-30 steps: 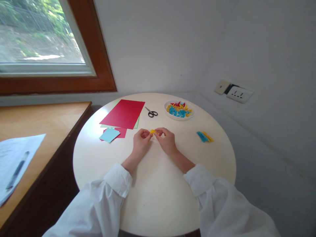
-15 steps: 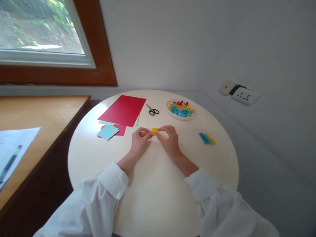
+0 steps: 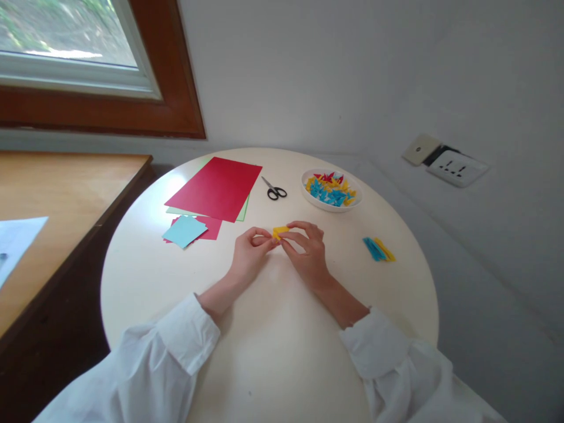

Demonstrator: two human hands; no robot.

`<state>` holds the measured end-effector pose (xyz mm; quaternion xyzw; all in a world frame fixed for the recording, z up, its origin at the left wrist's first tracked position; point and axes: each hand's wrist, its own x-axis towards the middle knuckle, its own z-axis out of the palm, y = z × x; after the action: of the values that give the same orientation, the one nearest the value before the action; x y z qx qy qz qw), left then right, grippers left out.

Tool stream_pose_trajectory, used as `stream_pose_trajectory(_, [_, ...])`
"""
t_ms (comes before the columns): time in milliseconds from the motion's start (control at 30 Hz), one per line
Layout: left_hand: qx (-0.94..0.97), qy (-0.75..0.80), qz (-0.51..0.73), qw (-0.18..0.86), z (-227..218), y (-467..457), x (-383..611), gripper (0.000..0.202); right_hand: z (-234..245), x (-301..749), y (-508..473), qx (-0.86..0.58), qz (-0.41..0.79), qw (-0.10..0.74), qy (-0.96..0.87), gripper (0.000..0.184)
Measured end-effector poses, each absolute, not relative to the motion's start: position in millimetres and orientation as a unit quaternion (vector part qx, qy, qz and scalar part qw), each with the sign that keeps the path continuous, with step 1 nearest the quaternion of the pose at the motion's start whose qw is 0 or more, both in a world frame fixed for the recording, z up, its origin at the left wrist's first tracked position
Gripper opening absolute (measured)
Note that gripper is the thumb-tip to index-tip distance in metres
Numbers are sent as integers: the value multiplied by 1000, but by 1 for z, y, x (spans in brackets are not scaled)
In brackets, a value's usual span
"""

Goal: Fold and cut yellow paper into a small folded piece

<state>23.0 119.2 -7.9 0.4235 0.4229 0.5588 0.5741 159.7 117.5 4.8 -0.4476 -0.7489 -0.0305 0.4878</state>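
A small folded piece of yellow paper (image 3: 281, 231) is pinched between both hands above the middle of the round white table (image 3: 264, 329). My left hand (image 3: 249, 252) grips its left side with thumb and fingertips. On the right side, my right hand (image 3: 307, 252) holds it with thumb and fingers, the index finger arched over the top. The fingers cover part of the folds. Beyond the hands lie black-handled scissors (image 3: 275, 191), and a white dish (image 3: 328, 207) full of small folded paper pieces in blue, yellow and red.
Red sheets (image 3: 215, 188) over green ones lie at the back left. In front of them are small light-blue squares (image 3: 185, 231) on red ones. Folded blue and yellow strips (image 3: 379, 249) lie at the right. A wooden desk (image 3: 66, 194) stands left, a wall socket (image 3: 456, 167) right.
The yellow paper has turned and shows a different folded shape. My right hand's fingers have shifted, the index finger now raised over it. The view has tilted and moved slightly closer.
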Motion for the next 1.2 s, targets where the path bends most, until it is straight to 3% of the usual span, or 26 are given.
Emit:
stream_pose_trajectory(333, [438, 434, 544, 569, 3, 113, 23, 23, 7, 162, 117, -428, -33, 463, -776, 13])
stream_pose_trajectory(1200, [505, 446, 536, 508, 10, 110, 21, 21, 1, 161, 122, -356, -9, 514, -780, 19])
